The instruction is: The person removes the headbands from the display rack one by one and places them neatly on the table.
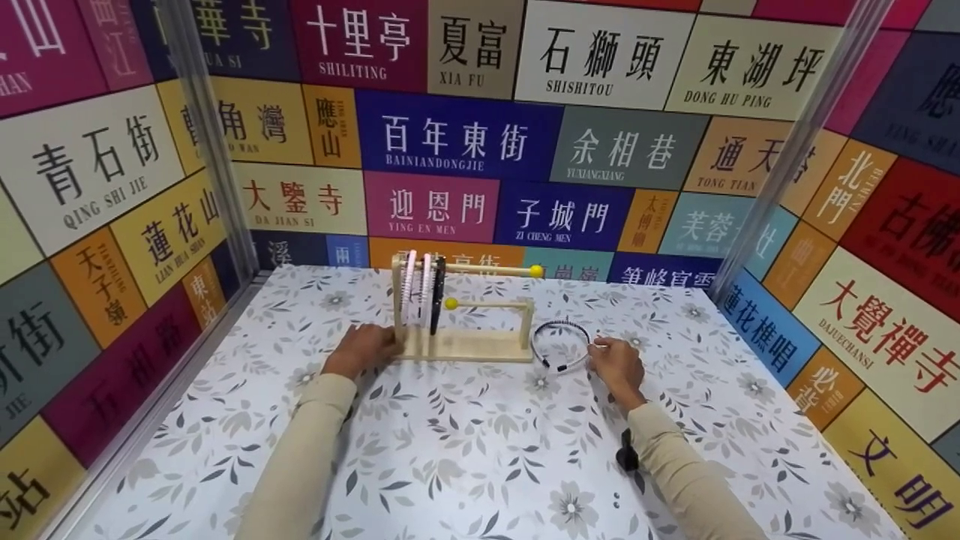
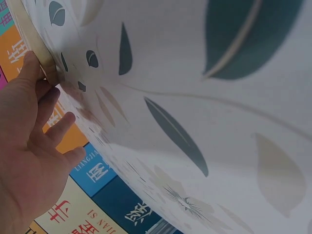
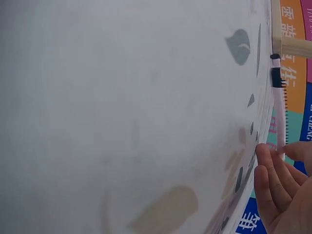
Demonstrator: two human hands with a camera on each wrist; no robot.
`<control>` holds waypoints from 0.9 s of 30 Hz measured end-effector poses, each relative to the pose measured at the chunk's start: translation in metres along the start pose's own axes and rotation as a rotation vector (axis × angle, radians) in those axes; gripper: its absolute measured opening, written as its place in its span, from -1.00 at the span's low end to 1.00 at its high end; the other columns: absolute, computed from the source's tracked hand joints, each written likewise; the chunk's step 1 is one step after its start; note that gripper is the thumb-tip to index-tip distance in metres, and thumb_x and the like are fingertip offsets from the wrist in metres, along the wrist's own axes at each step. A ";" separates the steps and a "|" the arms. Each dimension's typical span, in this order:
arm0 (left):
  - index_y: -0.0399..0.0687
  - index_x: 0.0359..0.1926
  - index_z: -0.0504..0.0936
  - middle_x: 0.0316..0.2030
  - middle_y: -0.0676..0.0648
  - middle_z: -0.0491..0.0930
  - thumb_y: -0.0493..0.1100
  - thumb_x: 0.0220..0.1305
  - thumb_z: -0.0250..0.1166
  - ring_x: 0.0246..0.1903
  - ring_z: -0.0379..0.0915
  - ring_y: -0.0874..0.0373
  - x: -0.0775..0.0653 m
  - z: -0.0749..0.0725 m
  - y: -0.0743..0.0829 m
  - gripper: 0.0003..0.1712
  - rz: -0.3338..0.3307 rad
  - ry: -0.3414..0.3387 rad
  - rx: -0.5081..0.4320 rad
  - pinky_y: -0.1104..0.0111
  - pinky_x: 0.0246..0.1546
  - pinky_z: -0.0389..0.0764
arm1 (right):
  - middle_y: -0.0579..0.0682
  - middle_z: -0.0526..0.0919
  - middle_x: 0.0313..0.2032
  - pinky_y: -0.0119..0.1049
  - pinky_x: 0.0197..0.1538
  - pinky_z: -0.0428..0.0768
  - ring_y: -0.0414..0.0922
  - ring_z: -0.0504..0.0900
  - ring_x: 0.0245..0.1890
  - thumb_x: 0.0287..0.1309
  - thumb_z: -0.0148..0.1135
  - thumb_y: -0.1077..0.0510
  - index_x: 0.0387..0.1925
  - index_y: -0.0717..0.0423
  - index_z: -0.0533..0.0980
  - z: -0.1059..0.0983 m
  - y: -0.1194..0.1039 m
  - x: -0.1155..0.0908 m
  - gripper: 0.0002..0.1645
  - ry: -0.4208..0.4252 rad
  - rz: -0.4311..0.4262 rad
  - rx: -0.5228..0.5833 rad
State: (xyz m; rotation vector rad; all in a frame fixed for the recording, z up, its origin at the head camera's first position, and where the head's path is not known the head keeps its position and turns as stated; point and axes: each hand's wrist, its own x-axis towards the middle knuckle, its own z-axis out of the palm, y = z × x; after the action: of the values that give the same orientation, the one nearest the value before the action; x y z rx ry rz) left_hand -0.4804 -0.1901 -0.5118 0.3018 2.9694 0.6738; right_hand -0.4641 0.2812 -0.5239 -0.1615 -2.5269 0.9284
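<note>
A wooden headband rack [image 1: 480,346] has two horizontal dowels tipped with yellow balls. Several headbands [image 1: 417,292], pale ones and a black one, hang at the left end of the upper dowel. My left hand [image 1: 364,350] grips the left end of the base; in the left wrist view, thumb and forefinger pinch the wooden edge [image 2: 48,68]. Right of the rack, a pale headband [image 1: 561,324] with dark teeth and black tips lies on the table. My right hand [image 1: 619,366] pinches its right side between thumb and fingers, as the pale band [image 3: 279,112] in the right wrist view also shows.
The table [image 1: 465,450] wears a white cloth printed with leaves and flowers. Panels with large characters [image 1: 457,139] wall it in at the back and both sides. A small black object [image 1: 627,452] sits beside the right sleeve.
</note>
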 end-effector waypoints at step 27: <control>-0.05 -0.05 0.72 -0.36 -0.03 0.68 0.03 0.53 0.22 -0.31 0.54 -0.01 -0.002 0.000 0.001 -0.72 0.074 0.026 0.065 -0.09 0.20 0.43 | 0.12 0.82 -0.21 -0.22 -0.45 0.65 -0.04 0.81 -0.42 0.30 0.37 0.14 0.00 0.19 0.74 -0.021 -0.022 0.004 -0.70 -0.022 -0.148 -0.021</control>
State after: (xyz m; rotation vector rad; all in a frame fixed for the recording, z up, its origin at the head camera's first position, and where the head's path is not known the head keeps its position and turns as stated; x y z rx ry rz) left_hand -0.4780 -0.1894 -0.5108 0.4122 3.0229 0.5932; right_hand -0.4573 0.2769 -0.4943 0.0294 -2.5295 0.8497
